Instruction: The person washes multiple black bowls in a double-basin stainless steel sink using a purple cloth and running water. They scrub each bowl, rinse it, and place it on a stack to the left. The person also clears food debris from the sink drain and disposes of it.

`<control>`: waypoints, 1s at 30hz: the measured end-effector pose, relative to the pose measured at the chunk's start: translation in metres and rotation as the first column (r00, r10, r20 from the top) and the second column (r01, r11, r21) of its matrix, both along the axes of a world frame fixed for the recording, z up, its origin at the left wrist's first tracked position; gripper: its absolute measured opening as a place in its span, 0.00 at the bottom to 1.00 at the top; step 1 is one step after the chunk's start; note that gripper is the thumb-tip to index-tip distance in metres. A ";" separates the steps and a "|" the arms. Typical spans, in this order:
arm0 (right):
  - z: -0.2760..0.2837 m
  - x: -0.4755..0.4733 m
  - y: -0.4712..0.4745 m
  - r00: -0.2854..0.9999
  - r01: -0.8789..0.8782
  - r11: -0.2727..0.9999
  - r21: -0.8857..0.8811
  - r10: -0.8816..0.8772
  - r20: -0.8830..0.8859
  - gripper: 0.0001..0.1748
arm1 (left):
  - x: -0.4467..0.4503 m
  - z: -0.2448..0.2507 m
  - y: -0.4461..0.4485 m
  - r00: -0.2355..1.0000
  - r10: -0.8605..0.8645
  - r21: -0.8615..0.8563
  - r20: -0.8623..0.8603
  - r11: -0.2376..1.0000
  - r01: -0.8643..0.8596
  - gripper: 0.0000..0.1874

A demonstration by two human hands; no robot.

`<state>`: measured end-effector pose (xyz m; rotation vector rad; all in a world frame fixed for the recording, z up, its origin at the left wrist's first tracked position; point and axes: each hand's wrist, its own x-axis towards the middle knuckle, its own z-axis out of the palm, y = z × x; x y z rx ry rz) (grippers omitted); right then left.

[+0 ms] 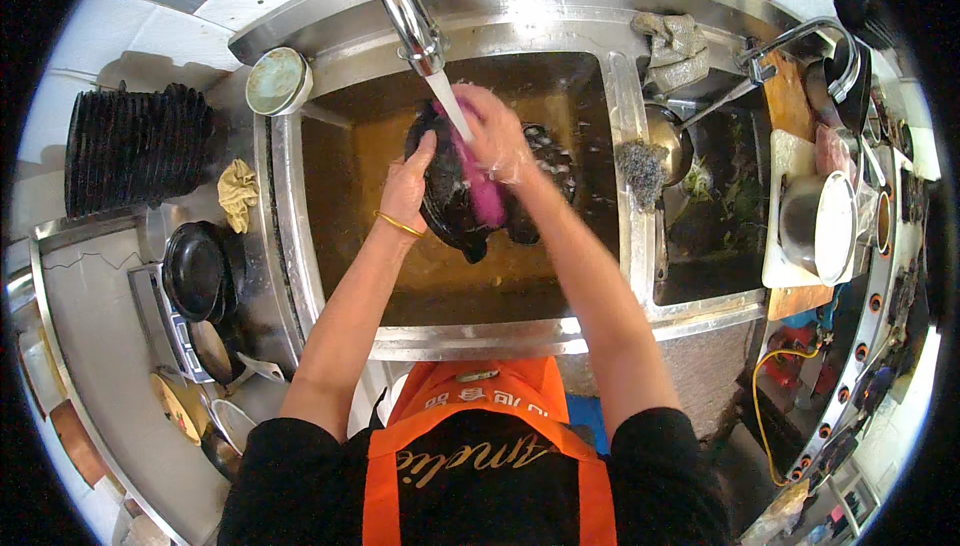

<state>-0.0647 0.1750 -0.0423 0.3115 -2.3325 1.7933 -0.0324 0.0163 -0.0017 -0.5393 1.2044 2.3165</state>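
Observation:
My left hand (406, 184) grips the rim of a black dish (442, 197) with a small tab handle, tilted over the wide steel sink basin (360, 302). My right hand (491, 133), slightly blurred, presses a magenta scrubbing cloth or pad (489, 205) against the inside of the dish. Water streams from the chrome faucet (426, 58) onto the cloth and my right fingers. Beyond my right wrist, another dark piece (553, 148) shows in the basin, partly covered by my arm. Brownish water lies around both pieces.
A steel scourer (643, 171) sits on the divider by the right basin (720, 238), which holds a ladle or pan and green scraps. Stacked bowls (277, 81) stand at the back left corner. Black plates (135, 148) stand in a row farther left. A pot (817, 227) stands right.

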 end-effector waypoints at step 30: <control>0.021 -0.085 0.050 0.923 0.131 0.798 0.588 -0.315 0.223 0.21 | -0.002 0.037 0.014 0.960 0.272 0.050 0.062 0.960 -0.275 0.17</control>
